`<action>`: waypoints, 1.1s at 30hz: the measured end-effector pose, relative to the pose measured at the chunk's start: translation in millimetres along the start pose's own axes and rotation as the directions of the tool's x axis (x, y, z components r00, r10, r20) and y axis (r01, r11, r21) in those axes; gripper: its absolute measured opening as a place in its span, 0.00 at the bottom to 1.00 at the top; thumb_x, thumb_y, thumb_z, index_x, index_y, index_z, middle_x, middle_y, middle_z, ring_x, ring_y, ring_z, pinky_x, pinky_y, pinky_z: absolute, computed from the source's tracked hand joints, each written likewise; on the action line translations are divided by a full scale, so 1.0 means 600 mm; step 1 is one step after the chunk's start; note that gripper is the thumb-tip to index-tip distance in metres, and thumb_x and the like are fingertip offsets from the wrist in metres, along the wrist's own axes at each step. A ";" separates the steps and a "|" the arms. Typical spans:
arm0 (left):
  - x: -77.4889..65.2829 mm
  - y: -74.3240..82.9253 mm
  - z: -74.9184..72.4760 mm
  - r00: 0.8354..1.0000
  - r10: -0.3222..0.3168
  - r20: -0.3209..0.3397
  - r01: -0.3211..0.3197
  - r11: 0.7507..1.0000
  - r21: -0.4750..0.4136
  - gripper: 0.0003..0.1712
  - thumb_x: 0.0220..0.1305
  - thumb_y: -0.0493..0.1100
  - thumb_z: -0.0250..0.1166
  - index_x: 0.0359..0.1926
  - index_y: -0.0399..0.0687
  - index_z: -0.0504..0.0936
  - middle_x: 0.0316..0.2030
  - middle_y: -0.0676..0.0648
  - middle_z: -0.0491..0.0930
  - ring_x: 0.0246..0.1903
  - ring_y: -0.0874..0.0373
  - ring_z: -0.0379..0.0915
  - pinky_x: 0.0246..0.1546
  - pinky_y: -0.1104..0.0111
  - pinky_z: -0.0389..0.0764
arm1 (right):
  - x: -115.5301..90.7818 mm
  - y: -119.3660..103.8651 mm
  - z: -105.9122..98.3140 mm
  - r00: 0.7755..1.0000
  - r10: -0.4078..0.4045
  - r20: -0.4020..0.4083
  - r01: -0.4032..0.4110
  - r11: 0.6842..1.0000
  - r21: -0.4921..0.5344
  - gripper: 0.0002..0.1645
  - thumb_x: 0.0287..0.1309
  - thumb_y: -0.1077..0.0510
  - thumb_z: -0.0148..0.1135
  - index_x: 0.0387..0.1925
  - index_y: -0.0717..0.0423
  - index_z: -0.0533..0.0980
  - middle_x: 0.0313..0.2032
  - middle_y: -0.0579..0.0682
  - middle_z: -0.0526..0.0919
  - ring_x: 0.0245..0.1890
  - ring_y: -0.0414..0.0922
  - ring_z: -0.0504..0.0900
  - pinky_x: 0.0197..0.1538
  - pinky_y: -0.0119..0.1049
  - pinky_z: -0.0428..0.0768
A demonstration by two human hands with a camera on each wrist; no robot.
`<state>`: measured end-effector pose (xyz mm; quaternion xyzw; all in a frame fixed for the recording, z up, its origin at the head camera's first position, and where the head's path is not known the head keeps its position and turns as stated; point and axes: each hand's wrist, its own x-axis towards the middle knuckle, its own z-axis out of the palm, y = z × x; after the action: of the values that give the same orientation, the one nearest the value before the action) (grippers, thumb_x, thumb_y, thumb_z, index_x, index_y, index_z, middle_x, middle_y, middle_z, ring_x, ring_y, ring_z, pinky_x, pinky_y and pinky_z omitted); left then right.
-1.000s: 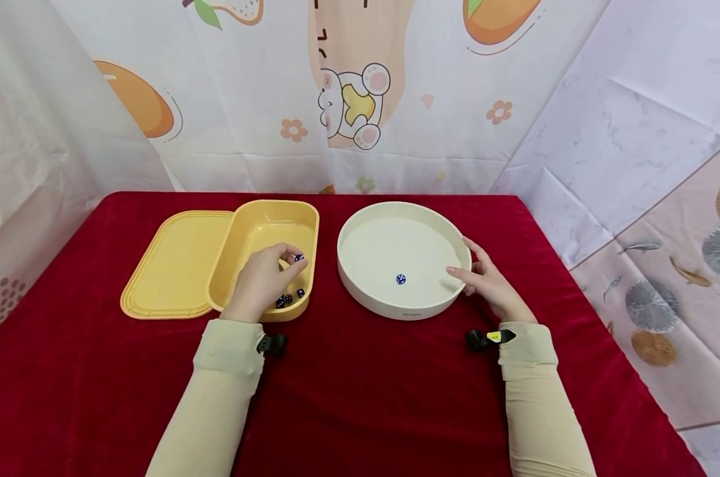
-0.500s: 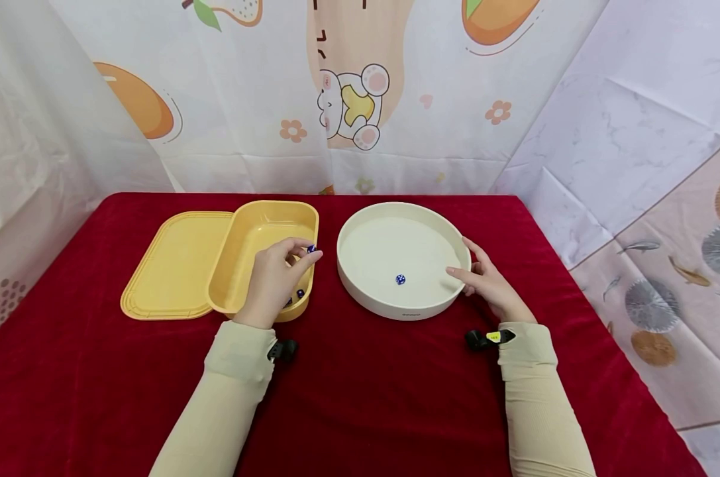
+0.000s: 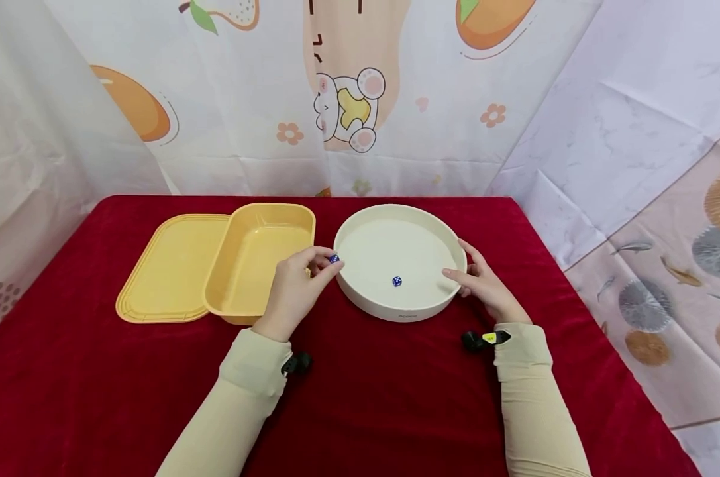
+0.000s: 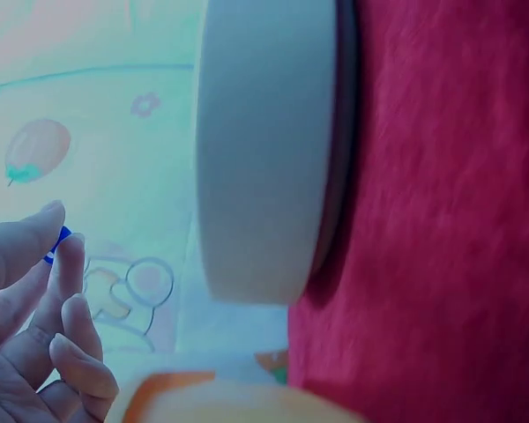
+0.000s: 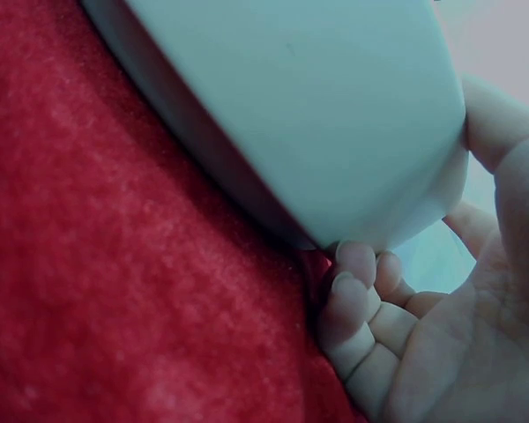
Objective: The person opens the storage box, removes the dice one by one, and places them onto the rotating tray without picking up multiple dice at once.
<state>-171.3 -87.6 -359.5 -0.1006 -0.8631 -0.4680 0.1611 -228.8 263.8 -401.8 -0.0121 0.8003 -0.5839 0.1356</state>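
Left hand [image 3: 294, 289] pinches a blue die [image 3: 334, 259] — partly hidden — while right hand [image 3: 487, 286] grips the round tray [image 3: 398, 242].

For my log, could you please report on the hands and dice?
Left hand pinches blue die near round tray. Right hand grips tray. Second die inside tray. No obstruction seen.

Table cover [image 3: 389, 404]: velvety cloth, matt
Yellow lid [image 3: 171, 265], towards far left corner: smooth plastic
Yellow box [image 3: 243, 271]: smooth plastic, glossy inside
Round tray [image 3: 389, 245], near far edge: smooth, matt, plastic-looking
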 end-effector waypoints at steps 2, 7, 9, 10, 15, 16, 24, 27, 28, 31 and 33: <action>-0.003 0.002 0.009 1.000 -0.009 0.025 0.009 1.000 0.002 0.12 0.62 0.47 0.70 0.44 0.46 0.86 0.30 0.49 0.85 0.30 0.57 0.72 0.32 0.71 0.73 | 0.000 0.002 0.001 1.000 0.002 0.000 -0.002 1.000 0.000 0.52 0.64 0.50 0.64 0.79 0.38 0.43 0.38 0.53 0.67 0.24 0.37 0.72 0.33 0.28 0.74; -0.007 0.007 0.029 0.996 -0.038 0.086 0.035 0.999 0.038 0.13 0.63 0.48 0.70 0.45 0.47 0.86 0.31 0.49 0.85 0.32 0.56 0.73 0.35 0.67 0.75 | 0.003 0.004 0.003 1.000 0.007 0.001 -0.007 1.000 0.001 0.53 0.64 0.50 0.64 0.79 0.38 0.43 0.39 0.53 0.67 0.25 0.37 0.72 0.33 0.28 0.74; -0.006 0.008 0.035 0.993 -0.048 0.108 0.042 0.998 0.053 0.13 0.63 0.48 0.70 0.45 0.48 0.86 0.31 0.50 0.86 0.32 0.56 0.73 0.35 0.68 0.74 | 0.004 0.003 0.003 1.000 0.009 0.002 -0.009 1.000 0.004 0.53 0.63 0.50 0.64 0.79 0.37 0.43 0.39 0.53 0.67 0.25 0.37 0.72 0.33 0.28 0.74; -0.005 0.008 0.038 0.991 -0.053 0.120 0.047 0.997 0.054 0.12 0.63 0.48 0.69 0.44 0.48 0.86 0.32 0.50 0.86 0.32 0.57 0.73 0.35 0.68 0.74 | 0.004 0.002 0.003 1.000 0.009 0.002 -0.009 1.000 0.005 0.53 0.63 0.50 0.64 0.79 0.38 0.43 0.39 0.54 0.67 0.25 0.37 0.72 0.33 0.28 0.74; 0.001 0.013 0.050 0.978 -0.085 0.193 0.081 0.996 0.027 0.10 0.64 0.47 0.68 0.44 0.50 0.85 0.32 0.50 0.86 0.31 0.58 0.76 0.33 0.70 0.77 | 0.004 0.000 0.003 1.000 0.011 0.003 -0.011 1.000 0.009 0.53 0.64 0.50 0.64 0.79 0.37 0.42 0.39 0.53 0.68 0.25 0.37 0.72 0.33 0.28 0.74; 0.003 0.014 0.053 0.975 -0.086 0.205 0.082 0.996 0.028 0.10 0.64 0.47 0.68 0.43 0.50 0.85 0.33 0.50 0.86 0.31 0.59 0.76 0.33 0.70 0.77 | 0.004 0.000 0.003 1.000 0.011 0.003 -0.011 1.000 0.010 0.53 0.64 0.50 0.64 0.79 0.38 0.42 0.39 0.53 0.68 0.25 0.37 0.72 0.33 0.28 0.74; 0.024 0.030 0.072 0.952 -0.072 0.299 0.050 0.996 0.079 0.10 0.64 0.48 0.68 0.44 0.51 0.85 0.34 0.51 0.86 0.30 0.58 0.74 0.31 0.71 0.76 | 0.005 0.002 0.001 1.000 0.002 0.001 -0.002 1.000 0.011 0.52 0.64 0.50 0.64 0.79 0.39 0.43 0.38 0.53 0.68 0.25 0.37 0.72 0.33 0.28 0.74; 0.033 0.038 0.078 0.941 -0.076 0.330 0.043 0.994 0.105 0.11 0.64 0.49 0.69 0.44 0.50 0.84 0.35 0.50 0.86 0.32 0.58 0.75 0.32 0.71 0.77 | 0.004 0.003 0.001 1.000 -0.005 0.001 0.005 1.000 0.005 0.52 0.64 0.50 0.64 0.79 0.39 0.43 0.39 0.53 0.69 0.25 0.37 0.72 0.33 0.28 0.74; 0.035 0.040 0.081 0.938 -0.074 0.340 0.038 0.993 0.111 0.11 0.64 0.48 0.69 0.44 0.50 0.84 0.35 0.50 0.86 0.33 0.58 0.75 0.33 0.71 0.78 | 0.004 0.004 0.001 1.000 -0.008 0.001 0.008 1.000 0.002 0.52 0.64 0.50 0.64 0.79 0.39 0.43 0.39 0.53 0.69 0.25 0.37 0.72 0.33 0.28 0.75; 0.041 0.044 0.087 0.926 -0.080 0.369 0.040 0.993 0.115 0.11 0.64 0.48 0.69 0.44 0.49 0.84 0.36 0.49 0.87 0.36 0.58 0.78 0.36 0.71 0.80 | 0.004 0.004 0.001 1.000 -0.017 -0.001 0.017 1.000 0.000 0.51 0.64 0.51 0.63 0.79 0.39 0.44 0.39 0.53 0.69 0.25 0.37 0.72 0.34 0.28 0.75; 0.044 0.045 0.092 0.919 -0.086 0.386 0.045 0.992 0.114 0.10 0.64 0.47 0.69 0.44 0.49 0.84 0.36 0.49 0.87 0.37 0.58 0.79 0.37 0.71 0.80 | 0.003 0.004 0.001 1.000 -0.020 -0.002 0.020 1.000 0.001 0.51 0.64 0.51 0.63 0.79 0.39 0.44 0.39 0.52 0.69 0.25 0.37 0.72 0.33 0.28 0.75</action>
<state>-196.9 -26.2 -356.9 -0.1542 -0.9037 -0.3987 -0.0246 -230.2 263.9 -404.6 -0.0195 0.8001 -0.5855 0.1292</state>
